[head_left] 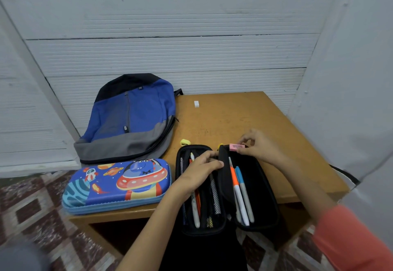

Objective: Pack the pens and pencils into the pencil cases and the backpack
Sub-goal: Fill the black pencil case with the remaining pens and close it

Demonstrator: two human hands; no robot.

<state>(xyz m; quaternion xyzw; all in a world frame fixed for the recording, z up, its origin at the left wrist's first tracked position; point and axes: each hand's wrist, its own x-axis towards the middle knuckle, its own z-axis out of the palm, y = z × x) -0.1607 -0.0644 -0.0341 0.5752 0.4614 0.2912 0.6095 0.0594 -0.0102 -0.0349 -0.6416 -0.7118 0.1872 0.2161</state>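
From my remote seat I see the wooden table (244, 121) filling the middle of the view, with the blue and grey backpack (131, 117) lying flat at ten o'clock on it, zipped side toward the table's centre. The cartoon space pencil case (117, 185) sits closed at eight o'clock, just beside the backpack's bottom edge and overhanging the near edge of the table. The black pencil case (261, 185) lies spread open at six o'clock, both halves showing. My left hand (200, 170) curls its fingers around the divider flap (222, 177) standing between the halves; my right hand (259, 145) pinches the pink eraser (236, 147) over the case's far rim at twelve o'clock of the case. Markers with orange and blue caps (240, 189) lie in the right half, more pens and pencils (195, 207) in the left. A white eraser (196, 103) rests at twelve o'clock on the table, and a yellow sharpener (185, 142) just beyond the case's far-left corner
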